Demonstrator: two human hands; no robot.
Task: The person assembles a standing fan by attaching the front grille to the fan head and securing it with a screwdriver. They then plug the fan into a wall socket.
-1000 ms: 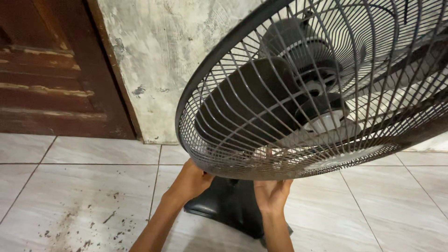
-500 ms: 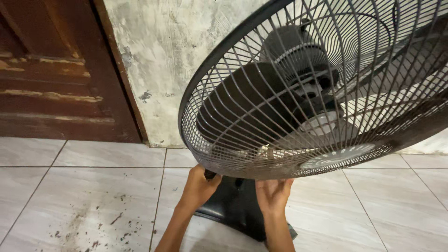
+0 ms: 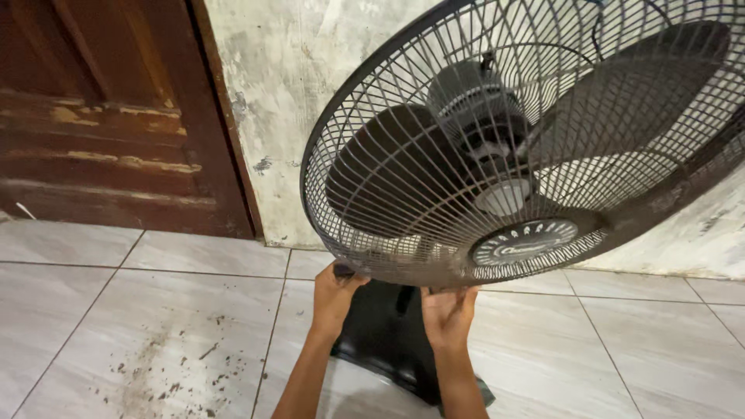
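A black standing fan fills the upper right, its round wire grille (image 3: 372, 116) tilted toward me with dark blades (image 3: 388, 171) and the hub (image 3: 497, 198) visible behind the wires. Its black base (image 3: 384, 334) rests on the tiled floor below the grille. My left hand (image 3: 335, 295) grips the grille's lower rim at the left. My right hand (image 3: 446, 314) holds the same rim's underside a little further right, fingers curled up onto it. Both forearms reach up from the bottom edge.
A dark brown wooden door (image 3: 109, 116) stands at the left, beside a stained pale wall (image 3: 279, 93). Grey floor tiles (image 3: 155, 326) carry a scatter of dark dirt specks (image 3: 178, 365) at the lower left.
The fan's grille has swung so more of its front badge and right blade show. Both hands stayed on the lower rim and sit slightly higher in view. The view shifted right.
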